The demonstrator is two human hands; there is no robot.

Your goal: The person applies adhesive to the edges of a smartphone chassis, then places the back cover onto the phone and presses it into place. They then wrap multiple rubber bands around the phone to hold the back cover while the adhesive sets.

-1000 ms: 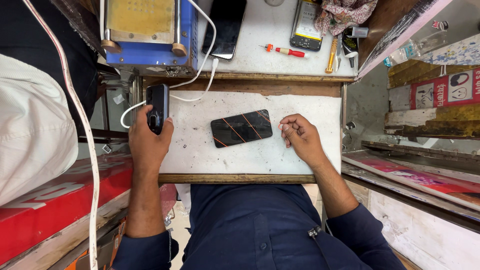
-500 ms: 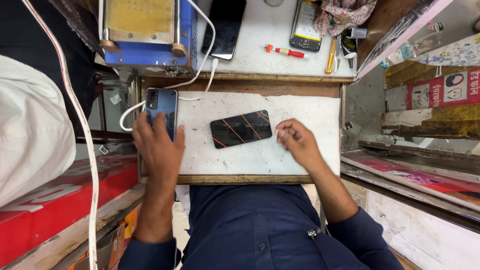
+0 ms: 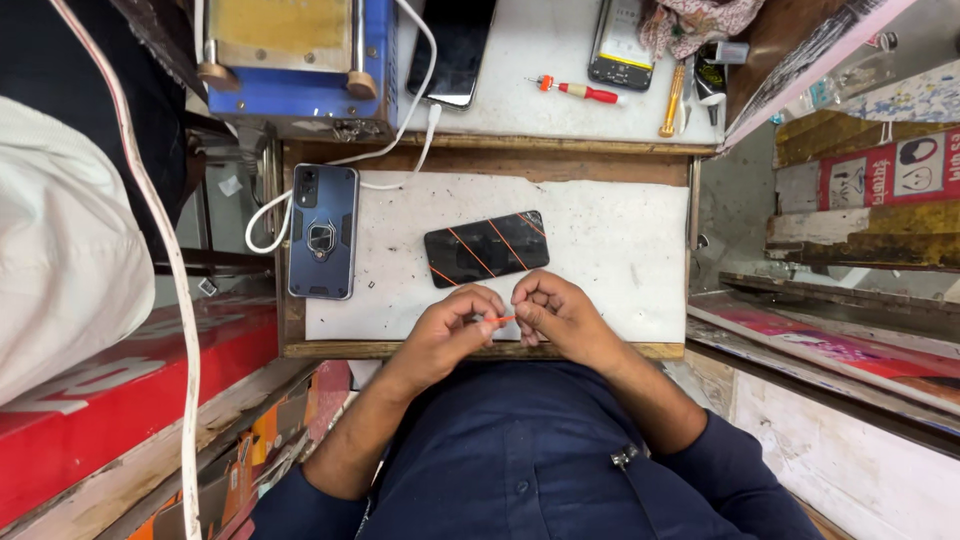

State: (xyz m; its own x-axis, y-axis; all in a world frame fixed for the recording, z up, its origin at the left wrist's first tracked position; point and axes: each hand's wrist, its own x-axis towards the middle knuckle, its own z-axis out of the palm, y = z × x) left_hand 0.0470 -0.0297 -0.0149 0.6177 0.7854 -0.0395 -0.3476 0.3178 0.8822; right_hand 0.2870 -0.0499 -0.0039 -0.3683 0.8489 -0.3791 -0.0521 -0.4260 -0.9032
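My left hand (image 3: 450, 328) and my right hand (image 3: 560, 315) meet at the near edge of the white work board (image 3: 620, 250), pinching a thin orange strip (image 3: 501, 320) between their fingertips. Just beyond them lies a black phone screen (image 3: 487, 248) with several orange strips stuck across it. A dark blue phone in a rugged case with a ring holder (image 3: 322, 231) lies face down at the board's left edge, apart from both hands.
A blue machine with a brass plate (image 3: 290, 55) stands at the back left, white cables (image 3: 410, 120) trailing from it. On the far shelf lie a red-handled screwdriver (image 3: 578, 91), two more phones (image 3: 455, 45) and a yellow tool (image 3: 672, 100). Red panels flank both sides.
My left hand set the blue cased phone down at the board's left edge and came in to meet the right hand. Both hands now pinch an orange strip near the front edge.
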